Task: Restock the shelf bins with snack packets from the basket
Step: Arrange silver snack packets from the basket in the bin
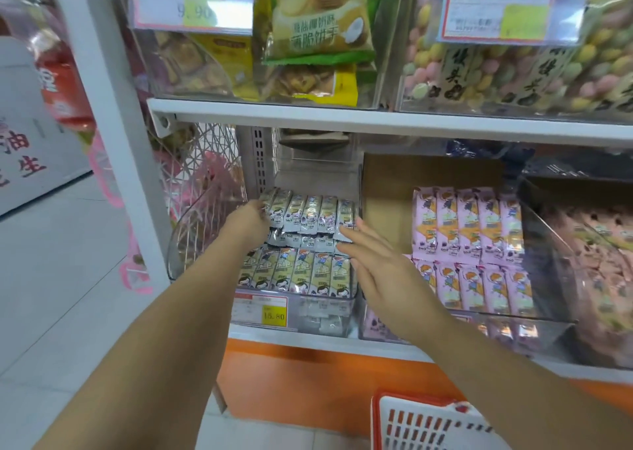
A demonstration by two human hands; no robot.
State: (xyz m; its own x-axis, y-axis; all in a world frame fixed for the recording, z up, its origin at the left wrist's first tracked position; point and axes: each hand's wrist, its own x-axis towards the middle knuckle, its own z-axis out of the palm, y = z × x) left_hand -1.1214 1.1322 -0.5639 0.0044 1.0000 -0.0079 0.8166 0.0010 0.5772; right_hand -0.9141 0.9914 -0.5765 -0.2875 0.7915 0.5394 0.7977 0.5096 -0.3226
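Observation:
A clear shelf bin [354,307] on the lower shelf holds rows of green-and-silver snack packets [308,214]. My left hand [248,218] reaches into the bin's left side, its fingers curled against the leftmost packets of the upper row. My right hand [373,261] hovers at the bin's right side with straight, spread fingers touching the right end of the rows. A white and red basket [418,422] sits on the floor at the bottom edge; what it holds is hidden.
A second clear bin with pink snack packets [469,223] stands to the right. Upper shelf bins hold biscuit bags [315,21] and pastel candy bags [513,72]. A white shelf upright [113,124] rises on the left, with grey floor [58,278] beside it.

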